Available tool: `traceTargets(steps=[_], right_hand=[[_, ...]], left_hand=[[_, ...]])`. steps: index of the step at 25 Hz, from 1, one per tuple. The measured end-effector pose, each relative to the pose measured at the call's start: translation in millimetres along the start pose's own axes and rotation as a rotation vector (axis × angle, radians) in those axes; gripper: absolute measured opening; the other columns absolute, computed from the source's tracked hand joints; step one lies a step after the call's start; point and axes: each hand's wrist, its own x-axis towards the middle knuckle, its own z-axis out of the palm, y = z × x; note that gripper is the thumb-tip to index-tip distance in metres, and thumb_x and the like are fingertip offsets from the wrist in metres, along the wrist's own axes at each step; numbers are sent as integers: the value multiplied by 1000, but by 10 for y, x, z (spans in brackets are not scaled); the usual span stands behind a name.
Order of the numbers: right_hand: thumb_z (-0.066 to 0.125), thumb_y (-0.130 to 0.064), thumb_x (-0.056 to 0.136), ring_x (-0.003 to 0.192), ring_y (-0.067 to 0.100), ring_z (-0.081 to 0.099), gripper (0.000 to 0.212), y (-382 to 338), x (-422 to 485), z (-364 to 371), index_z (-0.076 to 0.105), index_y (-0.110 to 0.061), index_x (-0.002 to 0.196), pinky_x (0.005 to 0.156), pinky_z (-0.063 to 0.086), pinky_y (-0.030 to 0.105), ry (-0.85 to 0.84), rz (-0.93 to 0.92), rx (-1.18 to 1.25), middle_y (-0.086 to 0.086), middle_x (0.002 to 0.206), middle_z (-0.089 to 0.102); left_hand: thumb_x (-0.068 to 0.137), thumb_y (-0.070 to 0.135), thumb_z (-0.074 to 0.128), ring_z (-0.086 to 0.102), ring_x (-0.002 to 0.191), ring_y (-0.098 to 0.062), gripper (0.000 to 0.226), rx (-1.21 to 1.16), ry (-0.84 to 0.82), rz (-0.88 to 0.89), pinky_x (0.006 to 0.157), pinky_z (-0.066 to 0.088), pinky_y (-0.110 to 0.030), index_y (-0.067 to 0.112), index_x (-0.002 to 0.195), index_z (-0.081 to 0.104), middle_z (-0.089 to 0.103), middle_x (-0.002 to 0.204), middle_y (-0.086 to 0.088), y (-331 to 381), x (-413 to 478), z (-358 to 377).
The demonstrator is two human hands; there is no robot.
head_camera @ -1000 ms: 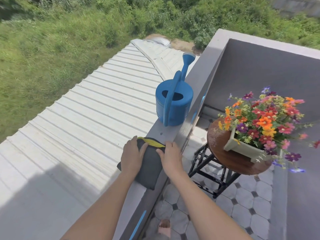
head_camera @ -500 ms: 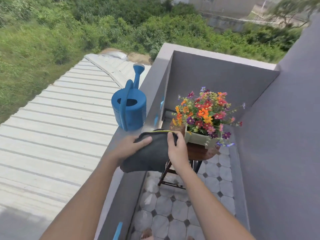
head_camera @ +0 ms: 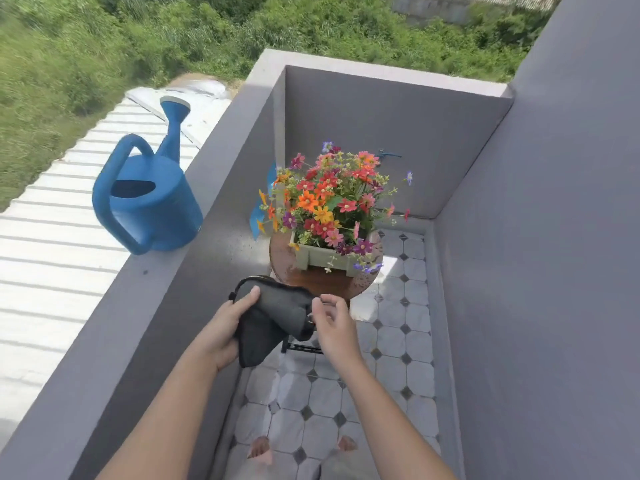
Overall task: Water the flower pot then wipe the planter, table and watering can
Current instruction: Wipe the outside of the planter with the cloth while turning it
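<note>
Off to my left, the blue watering can is standing upright on top of the grey parapet wall, its spout pointing away from me over the white corrugated roof below. Nearer the middle, my left hand is gripping the dark grey cloth, thumb lying across its upper edge and fingers curled underneath, so the cloth is hanging bunched in the air above the tiled balcony floor. Just beyond the cloth, the round brown table is standing against the inner face of the wall, speckled with droplets, and the pale green planter is sitting on it, full of red, orange, pink and purple flowers. To the right, my right hand is hovering beside the cloth's right end with fingers loosely spread and curled; I cannot tell whether the fingertips are actually pinching it.
</note>
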Motion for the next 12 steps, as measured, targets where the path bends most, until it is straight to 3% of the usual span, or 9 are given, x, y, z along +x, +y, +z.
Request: traceTargets(steps=[3,6,9,12], right_hand=[[46,-34,96,93,10,55,35,251,171,-199,44,-14,125,74,41,18,122,57,-68,0,111,58],[44,-30,97,113,17,53,40,293,517,-374,39,-10,132,85,38,23,223,11,-63,4,121,55],[49,-16,95,125,20,44,50,200,833,-430,30,-9,140,96,37,25,226,-156,-208,9,139,43],[55,-2,90,141,20,20,73,173,1089,-410,12,-14,148,108,19,20,112,-253,-332,5,155,19]], left_hand=[[92,23,57,66,95,-28,29,-60,265,122,84,53,-42,8,117,57,66,114,-17,-269,260,3],[92,20,58,58,105,-25,42,13,508,310,92,46,-40,15,131,44,55,129,-8,-279,512,86],[93,24,57,52,104,-20,47,222,557,402,88,44,-34,15,135,40,51,120,-2,-112,766,207],[94,32,53,54,105,-22,39,346,509,468,87,44,-34,14,127,45,53,115,-3,-42,1033,288]])
